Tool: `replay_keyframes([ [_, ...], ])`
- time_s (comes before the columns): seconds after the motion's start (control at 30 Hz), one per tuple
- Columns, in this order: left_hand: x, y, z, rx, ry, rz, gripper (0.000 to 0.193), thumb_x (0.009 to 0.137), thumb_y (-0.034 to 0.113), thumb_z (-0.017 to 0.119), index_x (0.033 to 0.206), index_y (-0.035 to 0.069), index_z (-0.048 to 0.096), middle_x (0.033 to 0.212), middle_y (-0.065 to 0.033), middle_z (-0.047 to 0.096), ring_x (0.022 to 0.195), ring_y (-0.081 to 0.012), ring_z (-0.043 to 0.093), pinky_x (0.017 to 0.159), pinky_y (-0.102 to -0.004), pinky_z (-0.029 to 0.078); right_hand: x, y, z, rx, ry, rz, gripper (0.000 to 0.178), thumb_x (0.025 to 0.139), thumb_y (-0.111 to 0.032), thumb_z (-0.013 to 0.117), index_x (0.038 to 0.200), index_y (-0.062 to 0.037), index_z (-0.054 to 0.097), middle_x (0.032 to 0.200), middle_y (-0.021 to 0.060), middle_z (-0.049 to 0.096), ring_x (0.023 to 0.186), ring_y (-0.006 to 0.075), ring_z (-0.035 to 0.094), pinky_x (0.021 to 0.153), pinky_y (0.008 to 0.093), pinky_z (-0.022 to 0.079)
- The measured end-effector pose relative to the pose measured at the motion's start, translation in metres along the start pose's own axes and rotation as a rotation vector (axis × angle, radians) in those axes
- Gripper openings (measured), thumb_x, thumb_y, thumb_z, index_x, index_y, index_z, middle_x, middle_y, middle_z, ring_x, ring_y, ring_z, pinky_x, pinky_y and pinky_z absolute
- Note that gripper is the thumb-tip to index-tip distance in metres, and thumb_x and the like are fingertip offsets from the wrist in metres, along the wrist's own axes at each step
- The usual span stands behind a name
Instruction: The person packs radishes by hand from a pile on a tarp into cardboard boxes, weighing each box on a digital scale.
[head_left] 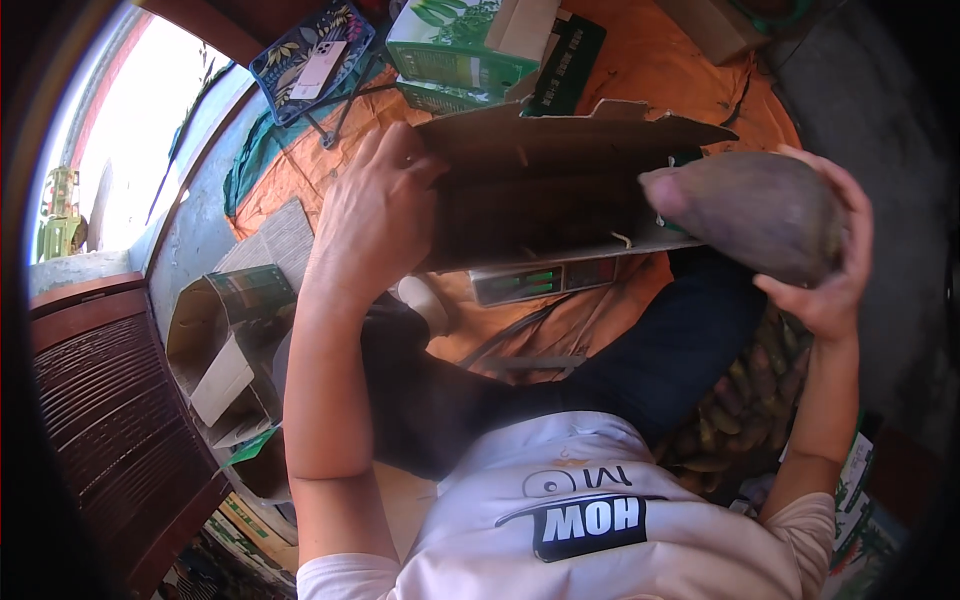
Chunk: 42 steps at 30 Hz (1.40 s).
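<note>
A large purple-brown tuber point(765, 212), seemingly a sweet potato, tapers to a pinkish tip that points left. My right hand point(835, 245) is closed round its thick end, holding it over the right end of an open cardboard box point(540, 150). That box is tilted so its dark inside faces me. Its left end is in the grip of my left hand point(375, 215), fingers bent over the edge; the fingertips are partly hidden. Below the box's near edge shows a scale point(530, 283) with green lit digits.
Many similar tubers point(745, 410) lie heaped beside my right leg. Green printed boxes point(455, 50) stand beyond the box, near a folding stool point(310, 60) bearing a phone point(318, 70). Open cartons point(220, 340) sit at left by a wooden slatted panel point(100, 400). Orange sheeting point(640, 60) covers the floor.
</note>
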<state>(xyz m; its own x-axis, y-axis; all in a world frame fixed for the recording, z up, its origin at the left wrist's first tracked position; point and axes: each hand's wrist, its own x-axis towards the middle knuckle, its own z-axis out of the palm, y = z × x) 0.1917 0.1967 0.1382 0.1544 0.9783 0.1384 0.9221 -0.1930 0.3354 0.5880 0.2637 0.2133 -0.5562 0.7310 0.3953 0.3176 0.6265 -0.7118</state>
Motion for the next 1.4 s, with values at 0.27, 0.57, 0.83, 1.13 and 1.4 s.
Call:
replay_keyframes([
  [0.27,-0.009,-0.022,0.002,-0.089,0.020,-0.088,0.057,0.081,-0.002,0.074,0.135,0.003,0.058,0.140,-0.0128,0.044,0.111,-0.0304,0.062,0.097,-0.0438,0.053,0.064,0.081,0.182,-0.331,-0.705,-0.109,0.078,0.065,-0.019,0.089,0.133,-0.0073,0.052,0.126,0.0163,0.062,0.120,0.0367,0.060,0.095,0.0475,0.056],
  [0.57,-0.015,-0.038,-0.002,-0.095,-0.038,-0.110,0.074,0.081,-0.004,0.071,0.150,0.005,0.048,0.159,-0.0123,0.038,0.138,-0.0369,0.049,0.112,-0.0453,0.047,0.033,0.175,0.300,-0.785,-0.907,0.064,0.083,0.073,-0.024,0.084,0.144,-0.0055,0.045,0.134,0.0214,0.058,0.123,0.0412,0.059,0.099,0.0497,0.054],
  [0.83,-0.014,-0.039,-0.003,-0.134,-0.079,-0.113,0.070,0.082,-0.004,0.070,0.148,0.001,0.048,0.156,-0.0131,0.042,0.135,-0.0378,0.052,0.111,-0.0451,0.047,0.088,0.095,0.242,-0.453,-0.786,0.203,0.048,0.087,-0.011,0.074,0.132,-0.0079,0.059,0.123,0.0187,0.068,0.107,0.0384,0.070,0.090,0.0463,0.058],
  [1.13,-0.015,-0.020,-0.002,-0.106,-0.040,-0.114,0.066,0.087,-0.007,0.066,0.148,0.013,0.053,0.161,-0.0129,0.039,0.134,-0.0369,0.056,0.106,-0.0462,0.053,0.002,0.035,0.050,-0.209,0.356,0.284,0.026,0.101,0.001,0.063,0.126,0.0056,0.061,0.105,0.0134,0.077,0.097,0.0154,0.073,0.090,0.0279,0.056],
  [1.4,0.008,0.012,-0.001,-0.110,0.309,0.115,0.037,0.093,-0.001,0.066,0.128,0.010,0.071,0.146,-0.0136,0.060,0.128,-0.0325,0.063,0.102,-0.0437,0.054,-0.264,0.152,-0.042,-0.136,0.965,0.830,0.017,0.103,-0.018,0.066,0.104,-0.0013,0.063,0.082,0.0111,0.074,0.065,0.0143,0.068,0.063,0.0264,0.054],
])
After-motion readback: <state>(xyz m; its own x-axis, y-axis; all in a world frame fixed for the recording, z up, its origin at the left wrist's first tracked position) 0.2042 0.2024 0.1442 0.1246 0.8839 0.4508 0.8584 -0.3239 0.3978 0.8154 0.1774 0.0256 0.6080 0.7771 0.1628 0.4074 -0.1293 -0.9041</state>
